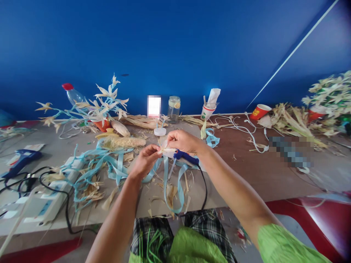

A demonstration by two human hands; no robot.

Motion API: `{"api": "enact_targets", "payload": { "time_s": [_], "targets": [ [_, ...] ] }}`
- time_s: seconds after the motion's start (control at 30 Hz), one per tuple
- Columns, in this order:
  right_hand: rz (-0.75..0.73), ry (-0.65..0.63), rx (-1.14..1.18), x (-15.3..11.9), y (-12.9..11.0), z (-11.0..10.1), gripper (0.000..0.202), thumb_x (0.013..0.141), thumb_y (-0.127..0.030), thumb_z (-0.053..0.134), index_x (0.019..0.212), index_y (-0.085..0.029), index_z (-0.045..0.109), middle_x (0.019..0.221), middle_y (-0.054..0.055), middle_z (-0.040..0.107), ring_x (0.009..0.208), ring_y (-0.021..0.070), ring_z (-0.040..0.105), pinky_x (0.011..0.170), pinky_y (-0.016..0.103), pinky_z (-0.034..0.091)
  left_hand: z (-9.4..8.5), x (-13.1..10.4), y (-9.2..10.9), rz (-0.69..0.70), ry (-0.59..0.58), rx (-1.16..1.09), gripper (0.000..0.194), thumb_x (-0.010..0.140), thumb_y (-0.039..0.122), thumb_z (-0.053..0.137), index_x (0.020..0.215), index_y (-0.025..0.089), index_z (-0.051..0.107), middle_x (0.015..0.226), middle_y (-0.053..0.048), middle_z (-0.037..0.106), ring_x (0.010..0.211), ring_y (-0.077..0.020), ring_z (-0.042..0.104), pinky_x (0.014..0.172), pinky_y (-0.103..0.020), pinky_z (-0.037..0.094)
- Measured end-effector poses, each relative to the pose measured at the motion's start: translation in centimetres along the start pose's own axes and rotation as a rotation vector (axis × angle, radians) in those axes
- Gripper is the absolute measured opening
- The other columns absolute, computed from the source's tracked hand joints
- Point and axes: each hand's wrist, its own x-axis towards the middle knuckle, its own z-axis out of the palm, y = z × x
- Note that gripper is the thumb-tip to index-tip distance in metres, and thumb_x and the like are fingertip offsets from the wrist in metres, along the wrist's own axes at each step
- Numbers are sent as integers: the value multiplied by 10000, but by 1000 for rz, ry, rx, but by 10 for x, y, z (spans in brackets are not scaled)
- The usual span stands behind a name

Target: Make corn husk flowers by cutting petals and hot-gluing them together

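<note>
My left hand [147, 157] pinches a pale corn husk piece [166, 149] between thumb and fingertips, above the middle of the table. From the other side my right hand [181, 140] grips the same husk, its fingers bent close together. Just below my right hand lies a blue glue gun [186, 157], its black cord running toward the table's front edge. Light blue ribbon [166, 182] loops down under my hands; whether it joins the husk I cannot tell. Dry husk scraps [172, 195] are scattered beneath.
At left stand husk flowers [109, 95] on blue stems, near corn cobs [128, 141] and tangled blue ribbon. A power strip [52, 197] and a second glue gun [23, 160] lie farther left. Behind are a glass jar [173, 110] and cups; a husk pile [287, 118] lies right.
</note>
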Motion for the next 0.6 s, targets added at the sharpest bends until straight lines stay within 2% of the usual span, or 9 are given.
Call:
{"api": "enact_targets", "payload": {
  "time_s": [0.13, 0.37, 0.6],
  "targets": [
    [-14, -12, 20, 0, 1, 2, 104, 661, -266, 568, 633, -171, 537, 547, -65, 450, 514, 79, 377, 501, 215, 267, 1, 0, 1, -12, -11, -16, 218, 615, 189, 813, 777, 153, 672, 692, 3, 652, 643, -81, 572, 651, -201, 416],
    [-18, 6, -3, 1, 4, 2, 107, 666, -278, 577, 647, -175, 553, 550, -64, 460, 515, 79, 383, 508, 212, 269, 1, 0, 1, -47, 46, -2, 231, 563, 187, 838, 752, 146, 711, 674, -6, 665, 625, -92, 577, 654, -218, 445],
    [-65, 77, -32, 1, 5, 4, 98, 658, -261, 569, 642, -165, 558, 593, -51, 509, 561, 85, 431, 535, 211, 290, -2, 0, -1, -31, 34, -28, 212, 582, 200, 833, 758, 157, 723, 676, -12, 670, 627, -95, 578, 668, -229, 459]
  ]
}}
